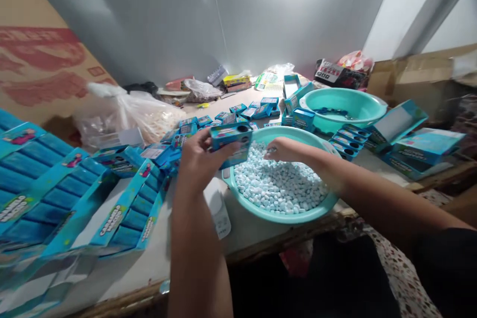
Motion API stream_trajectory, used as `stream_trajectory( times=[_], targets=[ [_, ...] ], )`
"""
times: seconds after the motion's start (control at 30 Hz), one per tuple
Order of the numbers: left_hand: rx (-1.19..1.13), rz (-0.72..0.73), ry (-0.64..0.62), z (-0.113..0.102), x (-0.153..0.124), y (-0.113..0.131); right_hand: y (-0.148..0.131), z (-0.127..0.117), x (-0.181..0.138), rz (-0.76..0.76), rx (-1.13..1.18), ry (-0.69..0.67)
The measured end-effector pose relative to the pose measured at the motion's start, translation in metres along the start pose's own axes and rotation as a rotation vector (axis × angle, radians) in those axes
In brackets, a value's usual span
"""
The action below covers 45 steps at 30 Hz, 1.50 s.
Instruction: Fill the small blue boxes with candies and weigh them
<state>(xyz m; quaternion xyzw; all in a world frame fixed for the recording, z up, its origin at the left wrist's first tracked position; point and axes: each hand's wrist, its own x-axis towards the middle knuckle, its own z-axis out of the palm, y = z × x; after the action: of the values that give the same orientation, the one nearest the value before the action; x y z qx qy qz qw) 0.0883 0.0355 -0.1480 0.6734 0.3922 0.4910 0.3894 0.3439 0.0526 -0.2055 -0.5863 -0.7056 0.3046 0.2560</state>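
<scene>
My left hand [201, 156] is closed around a small blue candy box [231, 140], which has a round dark hole on its face, held at the left rim of a turquoise basin [238, 194]. Pale blue and white candies [283, 184] fill much of that basin. Over the candies is my right hand [285, 150], its fingers curled together at the surface with some of the candies at the fingertips. Beneath my left forearm, a white digital scale [219, 213] is partly hidden.
Display cartons [119, 213] packed with blue boxes stand at the left. Loose blue boxes [261, 108] lie behind the basin. A second turquoise basin [367, 102] sits back right near open blue cartons [425, 146]. A clear bag [126, 109] and cardboard box [40, 54] are at left.
</scene>
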Motion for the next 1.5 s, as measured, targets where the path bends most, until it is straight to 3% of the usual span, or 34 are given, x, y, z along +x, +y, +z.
stream_trajectory(
  times=[0.1, 0.23, 0.3, 0.4, 0.53, 0.6, 0.73, 0.97, 1.5],
  targets=[
    [-0.08, 0.042, -0.216, 0.042, 0.017, -0.006, 0.004, -0.011, 0.003, 0.045, 0.107, 0.147],
    [-0.001, -0.023, -0.25, 0.073, 0.024, -0.034, 0.001, -0.019, 0.005, 0.07, 0.365, 0.362],
    [0.067, -0.097, -0.267, 0.075, 0.023, -0.044, -0.004, -0.021, 0.007, 0.08, 0.474, 0.438],
    [0.154, -0.096, -0.287, 0.072, 0.021, -0.049, -0.016, -0.026, 0.014, 0.083, 0.7, 0.495],
    [0.175, -0.09, -0.31, 0.07, 0.022, -0.045, -0.039, -0.03, 0.029, 0.073, 1.15, 0.473],
    [0.187, -0.097, -0.317, 0.07, 0.022, -0.043, -0.049, -0.027, 0.035, 0.063, 1.23, 0.47],
    [0.2, -0.08, -0.315, 0.071, 0.02, -0.042, -0.056, -0.017, 0.035, 0.049, 1.191, 0.462],
    [0.259, -0.071, -0.31, 0.071, 0.019, -0.044, -0.046, -0.013, 0.029, 0.005, 0.978, 0.432],
    [0.221, -0.091, -0.294, 0.072, 0.017, -0.042, -0.039, -0.009, 0.022, -0.039, 0.929, 0.43]
  ],
)
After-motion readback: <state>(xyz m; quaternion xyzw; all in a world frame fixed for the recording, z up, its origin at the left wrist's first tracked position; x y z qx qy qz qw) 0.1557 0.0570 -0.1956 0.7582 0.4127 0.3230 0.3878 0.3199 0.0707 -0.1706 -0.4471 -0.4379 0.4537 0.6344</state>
